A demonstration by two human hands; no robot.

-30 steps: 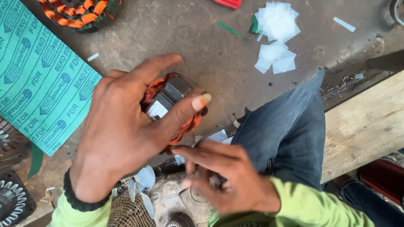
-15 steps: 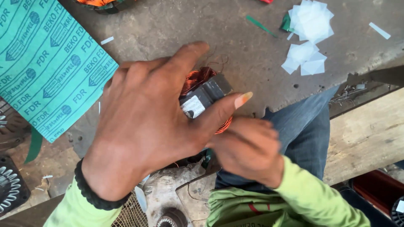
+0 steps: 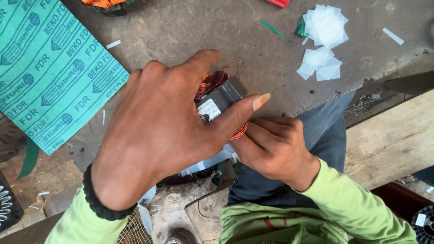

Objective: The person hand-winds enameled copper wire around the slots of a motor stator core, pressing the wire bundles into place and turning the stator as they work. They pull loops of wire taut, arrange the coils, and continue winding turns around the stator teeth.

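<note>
My left hand (image 3: 153, 131) wraps over a small dark metal motor stator (image 3: 221, 97) wound with orange copper wire, thumb pressed across its side by a white label. My right hand (image 3: 275, 144) is closed against the lower right edge of the same stator, fingers curled at the copper winding (image 3: 239, 131). Much of the stator is hidden under my left palm. Both sleeves are bright green, and a black band circles my left wrist.
A green printed insulation sheet (image 3: 45, 72) lies at the left on the grey concrete floor (image 3: 181, 31). White paper slips (image 3: 323, 40) lie at the upper right. A wooden plank (image 3: 393, 135) runs at the right. Another copper-wound stator (image 3: 108, 4) sits at the top edge.
My right hand has moved up from below to press against the stator's lower right side. My left hand has stayed gripping the stator and shifted it slightly right.
</note>
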